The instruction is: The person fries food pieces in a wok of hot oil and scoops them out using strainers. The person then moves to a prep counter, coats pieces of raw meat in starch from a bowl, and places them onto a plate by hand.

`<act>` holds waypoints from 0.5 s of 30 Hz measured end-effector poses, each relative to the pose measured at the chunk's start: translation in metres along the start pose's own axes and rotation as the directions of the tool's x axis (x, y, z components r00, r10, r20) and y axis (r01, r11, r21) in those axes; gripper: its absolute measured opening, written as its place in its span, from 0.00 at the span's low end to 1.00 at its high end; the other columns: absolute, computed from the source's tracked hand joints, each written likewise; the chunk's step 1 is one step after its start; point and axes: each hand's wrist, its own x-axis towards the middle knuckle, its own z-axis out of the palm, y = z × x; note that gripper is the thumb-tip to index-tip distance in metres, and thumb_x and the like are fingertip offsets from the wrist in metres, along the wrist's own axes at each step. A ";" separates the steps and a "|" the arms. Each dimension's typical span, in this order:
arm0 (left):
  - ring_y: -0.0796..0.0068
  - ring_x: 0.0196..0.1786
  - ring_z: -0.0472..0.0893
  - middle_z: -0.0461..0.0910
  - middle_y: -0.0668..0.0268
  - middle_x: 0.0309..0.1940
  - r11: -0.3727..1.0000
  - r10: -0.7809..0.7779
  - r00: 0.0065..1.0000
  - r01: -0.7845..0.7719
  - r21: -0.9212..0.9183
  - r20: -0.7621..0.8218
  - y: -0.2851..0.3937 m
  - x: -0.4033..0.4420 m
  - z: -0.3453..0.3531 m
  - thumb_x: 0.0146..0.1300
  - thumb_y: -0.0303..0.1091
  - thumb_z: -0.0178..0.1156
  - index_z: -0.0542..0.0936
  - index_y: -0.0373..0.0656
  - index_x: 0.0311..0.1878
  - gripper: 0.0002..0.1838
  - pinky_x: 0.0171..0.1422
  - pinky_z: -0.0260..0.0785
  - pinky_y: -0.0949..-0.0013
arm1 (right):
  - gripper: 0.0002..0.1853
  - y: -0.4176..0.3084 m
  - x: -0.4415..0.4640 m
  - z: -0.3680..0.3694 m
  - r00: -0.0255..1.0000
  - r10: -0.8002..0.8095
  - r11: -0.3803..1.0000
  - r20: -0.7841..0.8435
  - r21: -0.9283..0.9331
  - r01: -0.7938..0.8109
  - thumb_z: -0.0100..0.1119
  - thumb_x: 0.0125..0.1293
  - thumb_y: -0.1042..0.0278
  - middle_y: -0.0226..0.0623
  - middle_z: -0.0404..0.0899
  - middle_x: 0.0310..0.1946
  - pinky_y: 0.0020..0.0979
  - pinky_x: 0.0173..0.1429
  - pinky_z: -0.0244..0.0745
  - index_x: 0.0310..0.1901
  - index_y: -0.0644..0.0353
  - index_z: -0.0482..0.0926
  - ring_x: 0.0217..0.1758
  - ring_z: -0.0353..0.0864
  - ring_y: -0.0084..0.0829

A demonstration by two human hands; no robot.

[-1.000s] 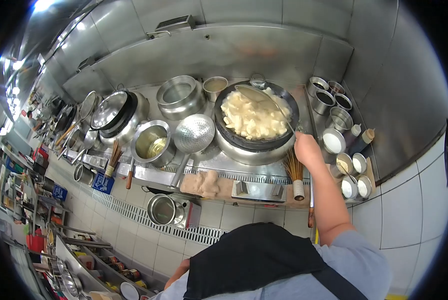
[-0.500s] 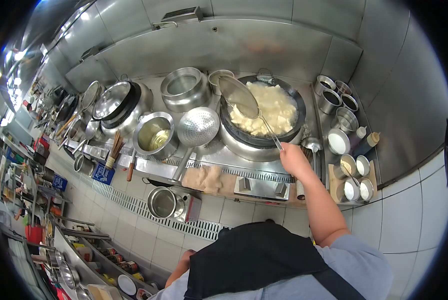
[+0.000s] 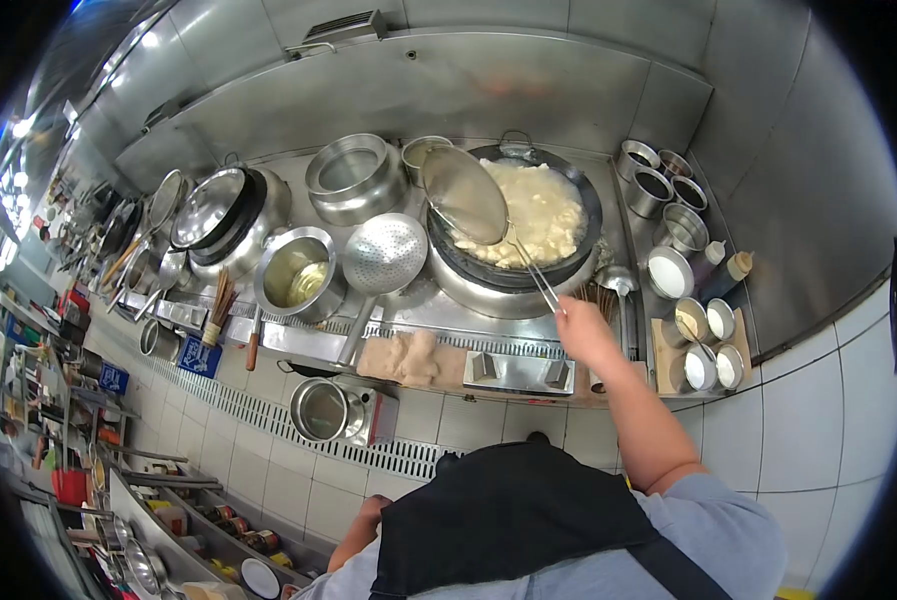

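My right hand (image 3: 584,332) is closed around the handle of a fine-mesh strainer (image 3: 463,195). The strainer's round mesh hangs tilted over the left side of a big dark wok (image 3: 590,252). Pale chunks (image 3: 538,212) sit in cloudy, bubbling liquid inside the wok; the mesh hides some of them. Down by my body, left of the black apron, part of my left hand (image 3: 372,508) shows, and its fingers are hard to make out. A perforated ladle (image 3: 385,254) rests on the stove just left of the wok.
Left along the stove stand a pot of oily liquid (image 3: 299,275), a large steel pot (image 3: 354,180) and a lidded wok (image 3: 211,207). Seasoning tubs (image 3: 670,272) and squeeze bottles (image 3: 728,275) line the right side. A folded cloth (image 3: 408,358) lies along the front edge.
The strainer's mesh has turned flatter and dropped slightly, covering more of the wok's left side. My right hand keeps its grip. The whole view has shifted a little.
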 end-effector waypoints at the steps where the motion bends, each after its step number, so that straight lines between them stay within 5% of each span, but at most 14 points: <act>1: 0.52 0.52 0.78 0.80 0.52 0.47 1.000 0.004 1.000 -0.004 0.000 0.002 0.002 0.001 -0.002 0.54 0.47 0.58 0.84 0.47 0.40 0.17 0.56 0.70 0.57 | 0.09 -0.002 -0.004 0.004 0.999 -0.033 0.998 -0.015 -0.059 0.032 0.48 0.65 0.71 0.59 0.77 0.29 0.48 0.42 0.70 0.40 0.67 0.74 0.38 0.76 0.59; 11: 0.52 0.53 0.78 0.80 0.52 0.47 0.979 0.161 0.979 -0.175 0.102 0.126 0.014 0.042 0.000 0.56 0.47 0.58 0.84 0.47 0.42 0.17 0.58 0.70 0.56 | 0.11 0.049 -0.040 -0.036 0.992 0.042 0.990 -0.118 -0.131 -0.058 0.49 0.65 0.68 0.56 0.78 0.29 0.50 0.39 0.71 0.45 0.61 0.75 0.36 0.76 0.59; 14: 0.51 0.52 0.79 0.80 0.48 0.44 0.891 0.167 0.969 -0.227 0.393 0.182 0.059 0.078 0.016 0.61 0.44 0.50 0.84 0.40 0.40 0.19 0.57 0.70 0.54 | 0.14 0.066 -0.048 -0.052 0.978 0.008 1.000 -0.206 -0.019 -0.012 0.50 0.65 0.69 0.47 0.77 0.24 0.40 0.35 0.71 0.49 0.65 0.75 0.27 0.79 0.42; 15: 0.52 0.48 0.80 0.81 0.49 0.42 0.662 0.373 0.864 -0.504 0.556 0.339 0.087 0.083 0.006 0.61 0.41 0.49 0.84 0.39 0.37 0.18 0.54 0.71 0.54 | 0.13 0.071 -0.048 -0.060 0.981 0.018 0.999 -0.194 0.036 -0.011 0.50 0.66 0.69 0.40 0.75 0.22 0.35 0.33 0.69 0.49 0.66 0.75 0.25 0.75 0.34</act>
